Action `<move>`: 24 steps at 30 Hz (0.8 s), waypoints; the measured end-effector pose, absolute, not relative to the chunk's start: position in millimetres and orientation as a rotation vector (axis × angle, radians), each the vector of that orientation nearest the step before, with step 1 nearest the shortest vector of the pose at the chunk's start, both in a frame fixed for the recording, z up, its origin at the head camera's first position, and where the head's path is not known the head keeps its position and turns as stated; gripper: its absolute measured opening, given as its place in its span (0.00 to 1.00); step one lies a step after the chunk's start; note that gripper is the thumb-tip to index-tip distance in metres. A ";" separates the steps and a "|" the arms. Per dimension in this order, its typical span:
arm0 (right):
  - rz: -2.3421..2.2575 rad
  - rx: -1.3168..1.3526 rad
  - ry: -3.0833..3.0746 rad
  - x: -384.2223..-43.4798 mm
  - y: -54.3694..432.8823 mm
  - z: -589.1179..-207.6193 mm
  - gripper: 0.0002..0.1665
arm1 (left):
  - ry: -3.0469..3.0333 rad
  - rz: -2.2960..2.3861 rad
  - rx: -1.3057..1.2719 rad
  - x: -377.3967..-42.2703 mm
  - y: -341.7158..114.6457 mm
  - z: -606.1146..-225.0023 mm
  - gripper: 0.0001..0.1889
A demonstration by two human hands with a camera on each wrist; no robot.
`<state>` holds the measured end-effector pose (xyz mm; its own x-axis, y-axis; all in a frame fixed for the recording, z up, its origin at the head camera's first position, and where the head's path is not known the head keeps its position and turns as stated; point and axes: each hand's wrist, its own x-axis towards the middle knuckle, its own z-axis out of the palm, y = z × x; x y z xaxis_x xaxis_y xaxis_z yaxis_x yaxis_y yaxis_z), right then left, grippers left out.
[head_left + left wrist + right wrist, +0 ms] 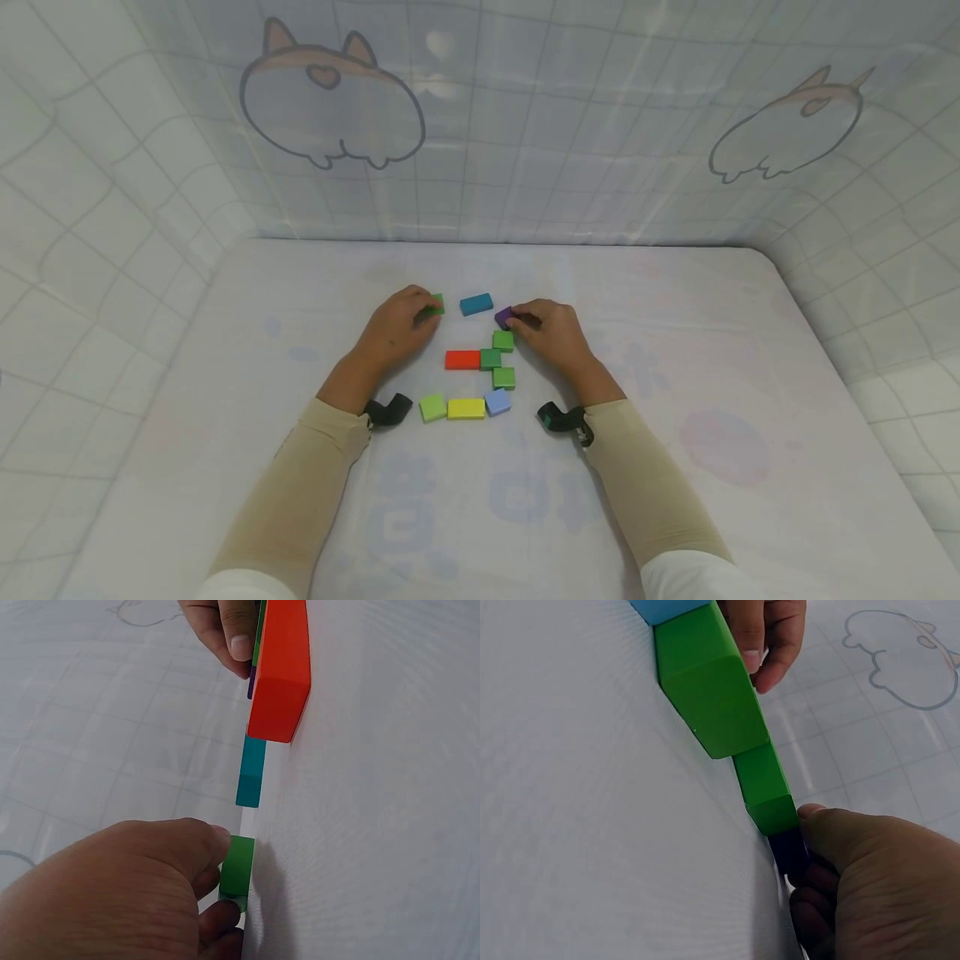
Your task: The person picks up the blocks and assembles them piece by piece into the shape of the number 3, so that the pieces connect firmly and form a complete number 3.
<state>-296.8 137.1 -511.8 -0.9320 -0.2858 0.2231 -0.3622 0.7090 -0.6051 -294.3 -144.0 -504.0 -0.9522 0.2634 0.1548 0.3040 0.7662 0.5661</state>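
My left hand (399,327) pinches a green block (437,304) at the upper left of an arrangement of coloured blocks; thumb and fingers sit on either side of this block (238,866) in the left wrist view. At the upper right, my right hand (552,333) holds a small purple block (503,317) between thumb and fingers. Between the hands lies a blue block (476,304), apart from both. Just below the purple block is a green block (503,341), followed by a darker green block (491,359) touching a red block (462,360).
Another green block (504,378) lies lower on the right side. Along the bottom sit a light green block (432,407), a yellow block (467,408) and a light blue block (497,402). A white cloth (660,500) covers the table, with a tile-patterned curtain (570,125) behind.
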 end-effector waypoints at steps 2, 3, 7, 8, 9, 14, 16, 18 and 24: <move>1.025 0.537 -2.799 -296.9 137.1 -511.0 0.19 | -2.890 -0.950 -0.465 -294.4 -144.0 -504.0 0.10; 1.025 0.540 -2.798 -296.8 137.1 -510.7 0.19 | -2.891 -0.952 -0.464 -294.2 -144.0 -503.8 0.10; 1.028 0.551 -2.789 -297.1 137.2 -510.5 0.18 | -2.887 -0.951 -0.467 -293.7 -143.9 -503.7 0.11; 1.028 0.554 -2.788 -297.2 137.1 -510.5 0.18 | -2.884 -0.949 -0.469 -293.5 -143.8 -503.5 0.11; 1.030 0.556 -2.788 -297.3 137.1 -510.5 0.18 | -2.882 -0.946 -0.470 -293.3 -143.7 -503.2 0.11; 1.049 0.567 -2.784 -297.4 136.7 -511.0 0.19 | -2.872 -0.938 -0.481 -292.6 -143.6 -501.9 0.10; 1.058 0.568 -2.779 -297.2 136.5 -511.4 0.18 | -2.873 -0.935 -0.482 -292.7 -143.5 -501.7 0.10; 1.064 0.570 -2.772 -297.2 136.5 -511.8 0.18 | -2.876 -0.931 -0.482 -293.0 -143.5 -501.7 0.10; 1.077 0.573 -2.766 -297.1 136.4 -512.4 0.18 | -2.876 -0.930 -0.485 -293.7 -143.7 -502.3 0.10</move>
<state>-297.1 136.4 -512.4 -0.9213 -0.3033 0.2432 -0.3879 0.6754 -0.6272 -293.7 -143.7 -502.3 -0.9466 0.2729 0.1715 0.3216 0.7658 0.5569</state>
